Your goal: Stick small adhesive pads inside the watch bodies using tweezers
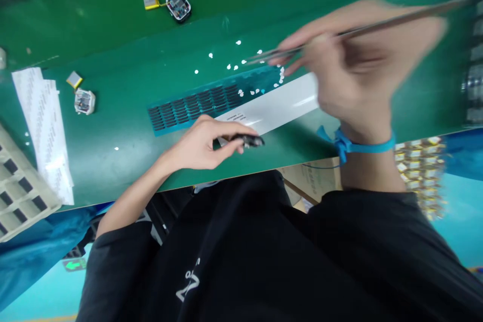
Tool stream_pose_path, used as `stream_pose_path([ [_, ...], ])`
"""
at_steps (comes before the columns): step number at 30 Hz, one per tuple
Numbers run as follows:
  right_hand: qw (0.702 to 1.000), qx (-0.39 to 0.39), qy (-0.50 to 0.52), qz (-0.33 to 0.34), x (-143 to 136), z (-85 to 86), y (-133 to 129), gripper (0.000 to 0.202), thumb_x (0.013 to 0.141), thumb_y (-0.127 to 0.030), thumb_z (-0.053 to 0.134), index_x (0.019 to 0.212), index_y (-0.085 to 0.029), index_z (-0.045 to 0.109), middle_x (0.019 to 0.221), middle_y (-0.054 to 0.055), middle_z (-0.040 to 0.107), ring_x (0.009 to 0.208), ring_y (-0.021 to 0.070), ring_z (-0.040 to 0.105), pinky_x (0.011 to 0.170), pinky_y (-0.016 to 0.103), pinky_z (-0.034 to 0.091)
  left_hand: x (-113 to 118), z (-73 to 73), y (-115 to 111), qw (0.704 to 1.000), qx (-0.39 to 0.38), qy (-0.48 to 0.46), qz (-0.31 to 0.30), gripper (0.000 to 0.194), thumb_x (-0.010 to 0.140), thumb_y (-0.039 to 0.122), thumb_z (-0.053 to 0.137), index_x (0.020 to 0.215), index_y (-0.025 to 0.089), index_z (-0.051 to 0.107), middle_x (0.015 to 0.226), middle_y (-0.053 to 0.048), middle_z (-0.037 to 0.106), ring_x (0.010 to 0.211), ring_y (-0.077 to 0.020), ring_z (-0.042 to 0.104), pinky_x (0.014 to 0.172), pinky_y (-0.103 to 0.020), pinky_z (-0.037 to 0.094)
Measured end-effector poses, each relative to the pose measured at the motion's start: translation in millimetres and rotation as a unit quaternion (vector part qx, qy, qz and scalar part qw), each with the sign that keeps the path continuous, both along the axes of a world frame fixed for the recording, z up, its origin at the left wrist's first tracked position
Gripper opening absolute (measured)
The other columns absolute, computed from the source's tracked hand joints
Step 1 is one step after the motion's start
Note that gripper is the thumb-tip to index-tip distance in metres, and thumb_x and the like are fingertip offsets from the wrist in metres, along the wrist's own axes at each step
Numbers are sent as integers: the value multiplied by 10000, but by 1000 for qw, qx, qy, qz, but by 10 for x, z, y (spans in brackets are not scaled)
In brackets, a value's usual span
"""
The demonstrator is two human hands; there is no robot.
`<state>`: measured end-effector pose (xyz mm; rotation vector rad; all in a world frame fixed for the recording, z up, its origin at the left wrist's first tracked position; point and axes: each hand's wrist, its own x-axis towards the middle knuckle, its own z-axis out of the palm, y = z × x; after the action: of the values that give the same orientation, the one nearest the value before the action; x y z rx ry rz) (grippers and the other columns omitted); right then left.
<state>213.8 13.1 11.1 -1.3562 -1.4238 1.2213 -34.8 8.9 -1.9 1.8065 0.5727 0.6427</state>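
Note:
My left hand point(211, 143) pinches a small black watch case point(249, 140) near the front edge of the table. My right hand point(350, 60), blurred by motion, grips a pair of metal tweezers point(287, 53) with the tips pointing left. Those tips hover over or touch the mat among several small white round stickers point(236, 67); I cannot tell which. Between the hands lies a white strip of paper point(279, 108) with print at its left end. Behind it is a blue sheet point(196, 105) carrying rows of black strips.
An opened watch with its battery point(151, 1) lies at the back, and a white watch case point(84, 101) at the left. Printed sheets point(45, 131) and a beige tray point(22, 186) fill the left end. The green table's front edge point(234, 176) runs before my body.

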Motion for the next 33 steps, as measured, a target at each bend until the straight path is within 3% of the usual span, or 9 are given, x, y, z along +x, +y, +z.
stream_pose_path([
  [2,1000,10,-10,0,-46,32,69,411,881,-661,857,1187,-402,768,1038,11,847,1064,332,815,781,470,705,-19,78,24,995,-27,8,-99,223,1026,146,655,1148,222,825,944,-15,880,782,-135,844,736,-217,655],
  [4,1000,21,-22,10,-117,28,160,335,867,-603,894,1109,-397,788,1009,0,845,1060,326,812,785,464,699,-40,122,44,993,-29,11,-112,197,1046,169,653,1122,231,823,982,-16,883,821,-134,846,758,-223,652],
  [9,991,56,-77,97,-60,-113,449,264,861,-593,901,818,-351,803,965,-2,847,984,277,792,879,427,648,-87,-14,116,980,149,83,104,233,1092,300,620,1156,155,791,1116,-110,854,1059,-227,807,968,-378,615],
  [11,983,91,-98,124,30,-176,517,361,930,-659,802,787,-328,813,1003,11,857,895,247,774,854,422,617,-96,-117,147,961,203,131,136,271,1108,297,561,1209,142,758,1242,-147,826,1205,-272,763,1035,-445,578],
  [19,939,215,-184,194,150,-321,511,239,1069,-529,653,1092,-396,851,1096,-28,865,985,241,791,883,439,638,-37,-282,211,931,269,221,113,247,1102,207,460,1204,191,685,1303,-131,803,1294,-307,689,978,-467,501],
  [23,909,295,-260,137,171,-283,536,213,1096,-409,631,1174,-389,829,1175,-43,855,1014,235,816,855,433,650,-48,-321,247,925,290,215,117,233,1083,182,485,1186,176,694,1279,-140,813,1245,-320,706,926,-468,508],
  [27,856,469,-203,79,40,-116,524,269,1052,-223,724,1259,-376,803,1180,-55,855,913,198,845,781,358,684,-81,-230,186,921,376,49,85,208,1069,202,549,1156,223,736,1213,-71,852,1084,-279,760,842,-436,553],
  [29,824,544,-155,47,-96,-21,482,366,1023,-130,742,1318,-344,784,1204,-30,853,942,196,854,786,324,698,-79,-126,124,929,330,-76,147,226,1075,240,579,1205,280,760,1155,-33,862,945,-225,765,798,-398,574],
  [33,813,573,-93,-33,-354,71,376,365,1017,-80,727,1316,-283,782,1164,17,864,884,188,850,740,313,704,-68,6,122,890,-24,-203,408,202,1052,202,638,1113,277,815,1002,-15,809,690,-112,639,631,-259,500],
])
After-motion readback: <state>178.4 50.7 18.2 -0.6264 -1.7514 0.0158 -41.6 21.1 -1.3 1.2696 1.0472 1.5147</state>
